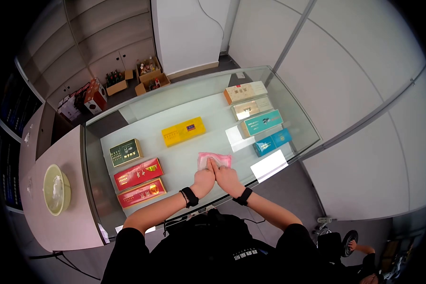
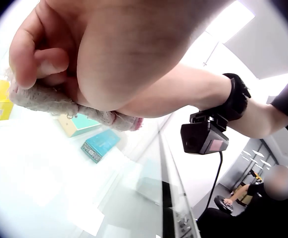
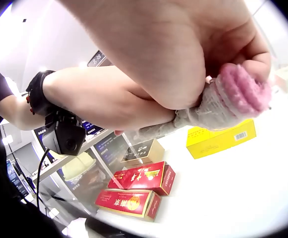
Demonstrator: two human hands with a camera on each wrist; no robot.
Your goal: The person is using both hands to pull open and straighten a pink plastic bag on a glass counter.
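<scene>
A pink and greyish-white cloth (image 1: 222,160) is bunched at the front middle of the glass display case (image 1: 194,163). My left hand (image 1: 203,183) and right hand (image 1: 227,181) meet side by side at its near edge. In the left wrist view, curled fingers of the left hand (image 2: 50,54) grip the rolled cloth (image 2: 47,100). Likewise, the right wrist view has the right hand (image 3: 223,39) holding the cloth's rolled pink end (image 3: 245,94) in bent fingers. Beyond the hands lies a yellow box (image 1: 183,131). The palms are partly hidden.
On the left lie a dark green box (image 1: 126,152) and red boxes (image 1: 137,173); several boxes, including a teal one (image 1: 262,123), line the right. A pale yellow basin (image 1: 65,191) stands on the side counter (image 1: 78,222). Behind are cardboard boxes (image 1: 118,86). Another person (image 1: 364,251) is at lower right.
</scene>
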